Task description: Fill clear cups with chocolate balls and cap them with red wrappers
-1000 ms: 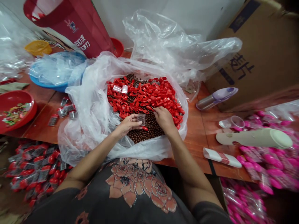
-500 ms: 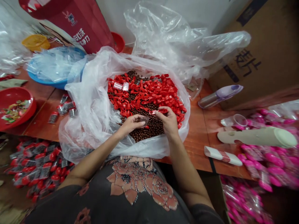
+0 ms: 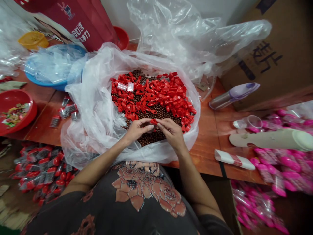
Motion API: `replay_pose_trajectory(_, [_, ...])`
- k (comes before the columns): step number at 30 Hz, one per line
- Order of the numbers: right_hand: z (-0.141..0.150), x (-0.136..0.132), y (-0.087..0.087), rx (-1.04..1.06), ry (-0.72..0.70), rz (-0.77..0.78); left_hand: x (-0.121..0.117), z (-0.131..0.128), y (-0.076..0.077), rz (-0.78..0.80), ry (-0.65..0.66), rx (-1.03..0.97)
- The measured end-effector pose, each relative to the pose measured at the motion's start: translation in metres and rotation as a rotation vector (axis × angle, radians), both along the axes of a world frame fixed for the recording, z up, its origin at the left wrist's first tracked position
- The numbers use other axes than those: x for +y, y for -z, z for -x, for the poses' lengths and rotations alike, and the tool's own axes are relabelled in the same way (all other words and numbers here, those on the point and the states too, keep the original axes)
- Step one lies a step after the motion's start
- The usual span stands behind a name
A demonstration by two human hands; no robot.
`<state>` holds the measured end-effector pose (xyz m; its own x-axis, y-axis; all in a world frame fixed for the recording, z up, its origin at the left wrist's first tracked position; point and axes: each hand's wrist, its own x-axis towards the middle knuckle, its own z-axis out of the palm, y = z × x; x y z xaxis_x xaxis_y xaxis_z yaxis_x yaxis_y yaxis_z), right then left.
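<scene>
Two hands (image 3: 137, 132) (image 3: 174, 133) pinching a red piece (image 3: 153, 121), partly hidden, brown beads (image 3: 147, 139) below, cardboard box (image 3: 290, 58) cut off.

Between the left hand (image 3: 137, 131) and right hand (image 3: 173, 132), a red piece (image 3: 153, 121) of glossy plastic; beneath them, smooth, shiny beads (image 3: 146, 140) in a thin, crinkled plastic bag (image 3: 94, 94). To their right, a matt cardboard box (image 3: 288, 81) and a metallic-bodied flask (image 3: 232, 96).

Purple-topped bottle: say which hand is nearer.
Right. The right hand is over the white bag, left of the purple-topped bottle; the left hand is over the bag too, farther left.
</scene>
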<state>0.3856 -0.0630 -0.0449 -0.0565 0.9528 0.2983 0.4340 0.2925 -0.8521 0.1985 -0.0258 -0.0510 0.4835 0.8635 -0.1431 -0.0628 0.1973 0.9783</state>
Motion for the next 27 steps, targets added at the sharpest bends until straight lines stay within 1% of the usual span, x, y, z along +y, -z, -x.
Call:
replay_pose_trajectory(3, [0.002,-0.003,0.004,-0.045,-0.034,-0.055,-0.003,-0.001,0.000,-0.011,-0.050,0.001])
replay_pose_trajectory(5, [0.004,-0.004,0.007,-0.085,-0.042,-0.068,-0.005,-0.002,0.001,-0.036,-0.077,-0.007])
replay_pose_trajectory(7, [0.005,-0.005,0.009,-0.136,-0.045,-0.072,-0.007,-0.002,0.003,-0.017,-0.083,-0.038])
replay_pose_trajectory(11, [0.006,-0.004,0.011,-0.158,-0.057,-0.114,-0.009,-0.002,0.005,0.090,-0.092,-0.099])
replay_pose_trajectory(14, [0.008,-0.003,0.013,-0.114,-0.033,-0.127,-0.010,-0.004,0.006,0.235,-0.120,-0.152])
replay_pose_trajectory(17, [0.014,-0.004,0.016,-0.056,-0.022,-0.093,-0.011,-0.005,0.004,0.403,-0.109,-0.191])
replay_pose_trajectory(19, [0.018,-0.006,0.018,0.023,0.022,-0.023,-0.011,-0.005,0.002,0.452,-0.109,-0.186])
replay_pose_trajectory(22, [0.024,-0.009,0.021,0.292,0.156,0.116,-0.010,-0.005,-0.004,0.456,-0.130,-0.128])
replay_pose_trajectory(24, [0.025,-0.010,0.022,0.469,0.197,0.191,-0.009,-0.005,-0.008,0.463,-0.135,-0.079])
replay_pose_trajectory(26, [0.025,-0.010,0.022,0.517,0.204,0.216,-0.008,-0.006,-0.009,0.454,-0.127,-0.048])
replay_pose_trajectory(27, [0.024,-0.010,0.021,0.481,0.202,0.202,-0.008,-0.006,-0.009,0.440,-0.122,-0.038])
